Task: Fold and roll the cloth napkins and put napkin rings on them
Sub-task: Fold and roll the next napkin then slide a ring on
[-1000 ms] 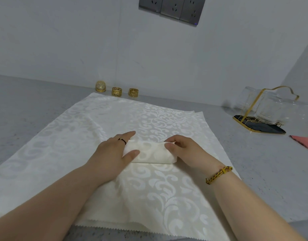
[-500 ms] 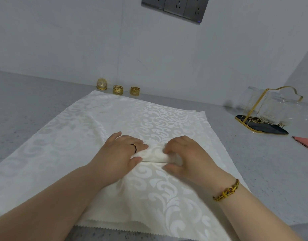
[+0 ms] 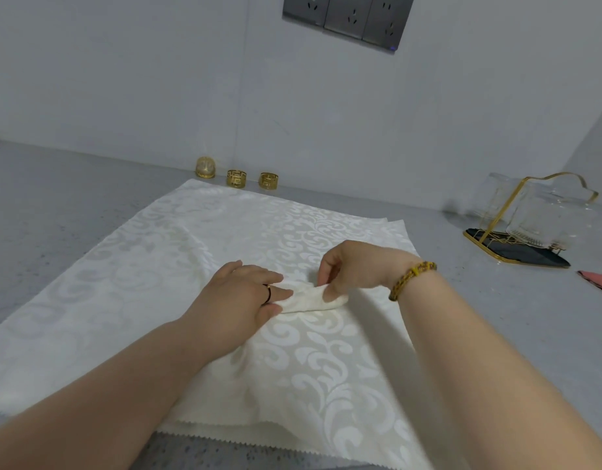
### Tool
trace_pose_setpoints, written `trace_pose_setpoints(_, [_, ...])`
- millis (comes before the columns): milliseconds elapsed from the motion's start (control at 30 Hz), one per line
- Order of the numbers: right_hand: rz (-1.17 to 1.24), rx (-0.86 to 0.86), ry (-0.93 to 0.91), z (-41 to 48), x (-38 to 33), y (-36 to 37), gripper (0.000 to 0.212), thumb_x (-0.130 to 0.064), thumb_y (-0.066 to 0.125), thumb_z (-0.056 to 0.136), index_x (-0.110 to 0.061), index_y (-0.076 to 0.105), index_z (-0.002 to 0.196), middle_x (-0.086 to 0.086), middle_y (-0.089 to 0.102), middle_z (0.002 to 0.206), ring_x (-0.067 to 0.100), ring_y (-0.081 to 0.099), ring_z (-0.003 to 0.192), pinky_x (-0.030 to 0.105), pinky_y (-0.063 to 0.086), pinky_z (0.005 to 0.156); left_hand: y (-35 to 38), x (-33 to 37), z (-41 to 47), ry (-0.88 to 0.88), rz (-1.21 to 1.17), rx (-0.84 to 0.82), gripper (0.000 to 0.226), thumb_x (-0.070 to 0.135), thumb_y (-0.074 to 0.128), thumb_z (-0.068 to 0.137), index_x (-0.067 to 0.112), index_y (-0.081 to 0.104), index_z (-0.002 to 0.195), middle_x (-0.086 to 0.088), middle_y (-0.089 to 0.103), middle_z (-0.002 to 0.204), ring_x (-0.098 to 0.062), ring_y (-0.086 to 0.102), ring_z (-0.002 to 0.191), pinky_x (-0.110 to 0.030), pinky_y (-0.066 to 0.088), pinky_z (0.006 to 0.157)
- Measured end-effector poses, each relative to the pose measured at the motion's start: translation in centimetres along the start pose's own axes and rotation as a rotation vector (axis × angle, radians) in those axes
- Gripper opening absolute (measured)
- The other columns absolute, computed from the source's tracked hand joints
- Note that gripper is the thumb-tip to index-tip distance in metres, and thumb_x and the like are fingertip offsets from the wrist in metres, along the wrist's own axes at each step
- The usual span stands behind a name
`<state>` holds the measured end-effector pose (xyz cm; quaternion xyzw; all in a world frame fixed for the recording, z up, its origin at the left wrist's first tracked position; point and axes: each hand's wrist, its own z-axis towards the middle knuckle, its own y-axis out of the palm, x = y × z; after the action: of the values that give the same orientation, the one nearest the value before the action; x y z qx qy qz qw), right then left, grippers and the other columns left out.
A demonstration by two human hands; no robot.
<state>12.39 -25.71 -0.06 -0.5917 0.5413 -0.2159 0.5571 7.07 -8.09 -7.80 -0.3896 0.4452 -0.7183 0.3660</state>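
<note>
Fabric wound into a short cream tube, the napkin roll (image 3: 311, 300) lies crosswise in the middle of the spread cloths (image 3: 198, 245), a stack of cream damask napkins with a pale scroll pattern and pinked near edges. The left hand (image 3: 240, 298) covers the roll's left end. Its fingers lie nearly straight over the top and its thumb is tucked against the near side, so the end is pinched between them. A thin dark finger ring (image 3: 268, 293) sits on one finger. The right hand (image 3: 355, 269) is raised above the right end, wrist high, with thumb and fingertips closed on a loose fold of the roll's upper edge. A gold beaded bracelet (image 3: 412, 278) circles that wrist.

The spread cloths cover much of the grey speckled counter (image 3: 55, 205). Beyond their far edge, close to the wall, two gold napkin rings (image 3: 237, 178) (image 3: 268, 180) stand side by side, and a small gold domed ornament (image 3: 205, 167) stands just left of them. Well to the right, a gold wire rack (image 3: 503, 247) on a dark tray holds clear glasses (image 3: 538, 217). The corner of a pink cloth (image 3: 598, 281) shows at the right edge. Grey wall sockets (image 3: 347, 18) are set in the wall above.
</note>
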Motion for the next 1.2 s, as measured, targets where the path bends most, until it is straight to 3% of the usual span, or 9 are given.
trace_pose_setpoints(133, [-0.022,-0.148,0.117,1.2,-0.1,-0.4,0.039,-0.018,0.071,0.077,-0.021,0.059,0.114,0.002,0.058,0.105,0.018,0.057,0.096,0.028,0.048,0.093,0.0,0.0,0.0,0.003,0.021,-0.015,0.038,0.035,0.034,0.098,0.041,0.037,0.135,0.022,0.024,0.148,0.001,0.016,0.137,-0.021,-0.004,0.111])
trace_pose_setpoints(233, [-0.04,-0.114,0.093,0.8,-0.1,0.0,0.032,-0.017,0.068,0.078,-0.017,0.064,0.109,-0.006,0.058,0.09,0.007,0.054,0.08,0.017,0.045,0.072,0.0,0.0,-0.1,0.006,0.011,-0.035,0.041,0.048,0.03,0.095,0.041,0.039,0.134,0.021,0.026,0.147,0.002,0.017,0.136,-0.018,-0.004,0.109])
trace_pose_setpoints(300, [-0.018,-0.024,0.069,0.2,0.0,0.4,0.029,-0.017,0.067,0.078,-0.018,0.064,0.107,-0.013,0.052,0.08,0.004,0.049,0.075,0.012,0.036,0.06,-0.3,0.1,-0.2,0.001,-0.044,-0.012,0.084,0.083,0.006,0.068,0.041,0.045,0.13,0.022,0.03,0.144,0.004,0.019,0.134,-0.013,-0.006,0.103])
trace_pose_setpoints(400, [0.056,0.094,0.024,-0.6,0.6,1.2,0.026,-0.014,0.067,0.078,-0.016,0.064,0.103,-0.012,0.048,0.086,0.008,0.046,0.085,0.014,0.038,0.063,-0.8,0.6,-0.2,-0.053,-0.097,-0.037,0.129,0.093,-0.019,0.031,0.037,0.059,0.119,0.023,0.038,0.138,0.007,0.026,0.128,-0.007,-0.009,0.098])
trace_pose_setpoints(567, [0.321,0.187,-0.09,-1.3,2.3,2.8,0.017,-0.007,0.07,0.075,-0.02,0.061,0.08,-0.009,0.054,0.081,0.005,0.051,0.075,0.015,0.041,0.066,-1.7,2.5,1.8,0.008,0.025,-0.035,0.056,0.071,0.038,0.074,0.027,0.059,0.101,0.014,0.051,0.127,-0.003,0.039,0.123,-0.015,0.007,0.106])
trace_pose_setpoints(667, [0.344,0.245,-0.131,-1.4,2.9,3.3,0.028,-0.012,0.072,0.075,-0.032,0.053,0.07,-0.017,0.05,0.079,0.0,0.048,0.077,0.01,0.037,0.069,-1.9,3.7,3.7,-0.065,0.009,-0.13,0.06,0.051,0.06,0.078,0.025,0.037,0.127,0.008,0.056,0.119,-0.018,0.05,0.111,-0.022,0.033,0.083])
trace_pose_setpoints(767, [0.35,0.283,-0.15,-1.2,3.2,3.5,0.03,-0.013,0.074,0.074,-0.035,0.054,0.066,-0.018,0.053,0.077,-0.002,0.049,0.073,0.011,0.038,0.069,-1.6,4.2,5.4,-0.11,0.069,-0.205,0.069,0.047,0.062,0.079,0.024,0.033,0.137,0.006,0.052,0.129,-0.017,0.05,0.115,-0.02,0.033,0.081])
trace_pose_setpoints(967, [0.31,0.365,-0.163,-0.8,3.3,3.9,0.017,-0.016,0.075,0.072,-0.017,0.069,0.087,-0.003,0.06,0.085,0.013,0.054,0.082,0.027,0.046,0.077,-1.0,4.6,6.5,-0.145,0.133,-0.248,0.049,0.045,0.063,0.08,0.02,0.052,0.12,0.003,0.058,0.114,-0.016,0.054,0.106,-0.022,0.034,0.072])
trace_pose_setpoints(1200, [0.663,0.446,-0.219,-0.6,3.4,4.3,0.016,-0.009,0.066,0.079,-0.024,0.062,0.075,-0.013,0.055,0.073,0.0,0.049,0.063,0.005,0.038,0.06,-1.4,4.2,5.4,-0.225,0.117,-0.075,0.036,0.043,0.06,0.082,0.025,0.059,0.113,0.003,0.063,0.106,-0.018,0.058,0.099,-0.016,0.028,0.054])
